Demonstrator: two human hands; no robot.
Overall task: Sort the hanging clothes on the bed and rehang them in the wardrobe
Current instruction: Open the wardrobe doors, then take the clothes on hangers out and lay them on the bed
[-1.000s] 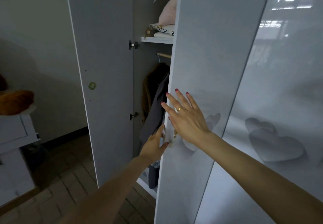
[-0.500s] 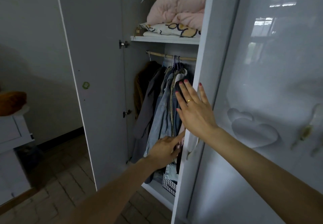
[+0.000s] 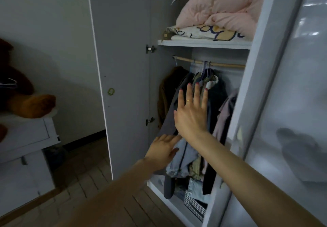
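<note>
Head view: both flat, empty hands, left hand (image 3: 163,149) and right hand (image 3: 192,113), against hanging clothes (image 3: 187,157).

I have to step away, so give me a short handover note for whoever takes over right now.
Left hand: open, fingers on the hanging clothes low down.
Right hand: open, flat in front of the same clothes, holding nothing.
Clothes hang bunched on the rail; both wardrobe doors are open.
Done: wardrobe opened.
Left: take the clothes to the bed, sort them, rehang them. The bed is out of view.
</note>
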